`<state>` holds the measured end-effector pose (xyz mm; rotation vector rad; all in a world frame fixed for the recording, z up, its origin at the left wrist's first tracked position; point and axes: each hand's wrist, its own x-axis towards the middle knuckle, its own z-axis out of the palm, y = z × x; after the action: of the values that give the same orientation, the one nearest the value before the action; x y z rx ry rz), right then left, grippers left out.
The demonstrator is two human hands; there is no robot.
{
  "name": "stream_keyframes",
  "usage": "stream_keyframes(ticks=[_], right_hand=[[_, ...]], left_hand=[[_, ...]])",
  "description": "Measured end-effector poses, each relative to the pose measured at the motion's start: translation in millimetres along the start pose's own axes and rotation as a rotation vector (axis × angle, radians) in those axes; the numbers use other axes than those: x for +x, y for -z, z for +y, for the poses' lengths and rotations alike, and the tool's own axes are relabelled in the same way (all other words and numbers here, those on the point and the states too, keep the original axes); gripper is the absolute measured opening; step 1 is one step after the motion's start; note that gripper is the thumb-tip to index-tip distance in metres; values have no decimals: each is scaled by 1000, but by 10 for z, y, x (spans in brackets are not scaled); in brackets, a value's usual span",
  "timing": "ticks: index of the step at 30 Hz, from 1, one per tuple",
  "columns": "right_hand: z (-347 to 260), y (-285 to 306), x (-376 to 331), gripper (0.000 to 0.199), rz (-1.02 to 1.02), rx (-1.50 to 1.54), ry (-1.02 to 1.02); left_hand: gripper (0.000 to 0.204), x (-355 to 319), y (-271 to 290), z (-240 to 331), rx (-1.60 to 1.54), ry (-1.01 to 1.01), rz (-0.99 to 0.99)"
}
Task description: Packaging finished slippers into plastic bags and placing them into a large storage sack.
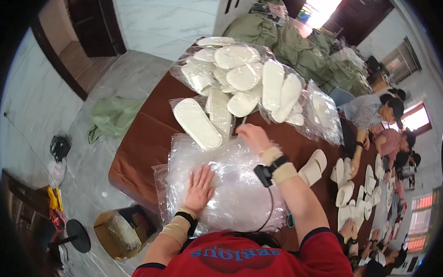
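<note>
The stack of clear plastic bags (229, 182) at the table's (143, 140) near edge is pressed flat by the left hand (199, 186), fingers spread, nothing grasped. The right hand (251, 136), beyond the stack's far edge, is closed near a white slipper sole (197, 123); whether anything is held cannot be told.

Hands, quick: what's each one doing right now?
Left hand: open, fingers spread, pressing flat on the stack of clear plastic bags.
Right hand: closed, pinching something at the stack's far edge; what, cannot tell.
</note>
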<state>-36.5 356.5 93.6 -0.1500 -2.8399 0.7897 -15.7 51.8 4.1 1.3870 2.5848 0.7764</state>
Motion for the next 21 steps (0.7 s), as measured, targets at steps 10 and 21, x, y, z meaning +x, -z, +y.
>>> stream_keyframes(ticks=[10,21], right_hand=[[-691,-858,422,60,-133,-551,4],[-561,-1017,587,59,-183,-122,-634]], left_hand=[[59,16,24,-36,-22,-31,37],[59,-148,-70,-79,-14,-20,101]])
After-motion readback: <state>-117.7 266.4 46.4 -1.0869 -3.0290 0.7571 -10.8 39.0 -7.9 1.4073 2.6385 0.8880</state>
